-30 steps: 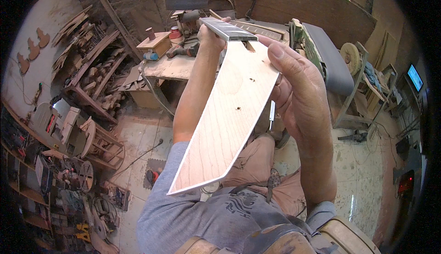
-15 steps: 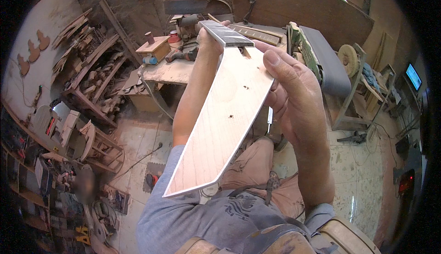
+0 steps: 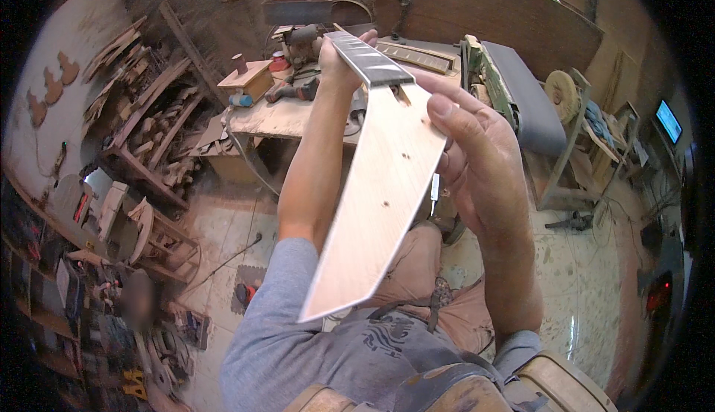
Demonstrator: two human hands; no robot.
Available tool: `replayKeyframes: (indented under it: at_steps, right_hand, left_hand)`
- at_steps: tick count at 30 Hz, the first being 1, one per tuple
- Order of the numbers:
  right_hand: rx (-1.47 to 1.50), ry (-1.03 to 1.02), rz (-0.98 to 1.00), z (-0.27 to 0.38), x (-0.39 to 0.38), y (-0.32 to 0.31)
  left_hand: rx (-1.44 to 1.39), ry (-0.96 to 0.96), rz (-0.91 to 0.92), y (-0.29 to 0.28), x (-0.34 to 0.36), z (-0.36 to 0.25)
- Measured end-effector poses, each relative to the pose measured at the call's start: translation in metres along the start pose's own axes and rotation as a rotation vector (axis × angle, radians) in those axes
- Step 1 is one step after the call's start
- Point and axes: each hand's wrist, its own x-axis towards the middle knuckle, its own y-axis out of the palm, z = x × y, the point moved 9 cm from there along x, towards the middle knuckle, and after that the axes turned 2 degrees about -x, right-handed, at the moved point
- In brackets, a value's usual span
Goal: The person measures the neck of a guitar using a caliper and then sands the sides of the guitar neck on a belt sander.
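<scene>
A guitar neck (image 3: 378,188) is held up in front of me, its pale angular headstock toward my body and its dark inlaid fretboard pointing away. Several small holes dot the headstock face, and a slot is cut close to the fretboard's end. My left hand (image 3: 339,65) is closed around the far part of the neck, its fingers partly hidden behind the wood. My right hand (image 3: 477,151) grips the headstock's right edge, with the thumb on the face and the other fingers behind.
Ahead stands a dusty workbench (image 3: 272,120) with a power tool (image 3: 292,90), a wooden box (image 3: 246,80) and another fretboard piece (image 3: 417,56). A belt sander (image 3: 521,99) is at the right. Racks of wood scraps (image 3: 153,125) line the left. A lit screen (image 3: 669,121) hangs far right.
The headstock's near end has swung to the right and the neck has tilted a little. Both hands have kept their hold.
</scene>
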Motion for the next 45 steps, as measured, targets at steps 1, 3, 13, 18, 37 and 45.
replayKeyframes:
  at_steps: [1,3,13,18,37,45]
  right_hand:
    - [0.008,0.011,-0.025,-0.003,-0.001,-0.008]
    - [0.003,0.056,-0.056,-0.005,-0.010,-0.023]
    - [-0.522,0.079,-0.549,0.032,-0.107,-0.168]
    - [-1.004,-0.159,-0.690,0.139,-0.162,-0.231]
    - [-1.325,0.064,-0.648,0.173,-0.122,-0.305]
    - [-1.464,0.055,-0.517,0.155,-0.047,-0.323]
  left_hand:
    - [-0.107,-0.043,-0.016,-0.005,0.012,0.007]
    - [-0.304,-0.036,0.000,-0.015,0.029,0.009]
    - [-0.147,0.216,0.173,0.161,0.001,0.025]
    - [0.966,0.658,0.030,0.199,0.035,0.020]
    - [1.494,0.392,0.973,0.240,0.142,0.192]
    - [1.579,0.359,0.942,0.200,0.193,0.184]
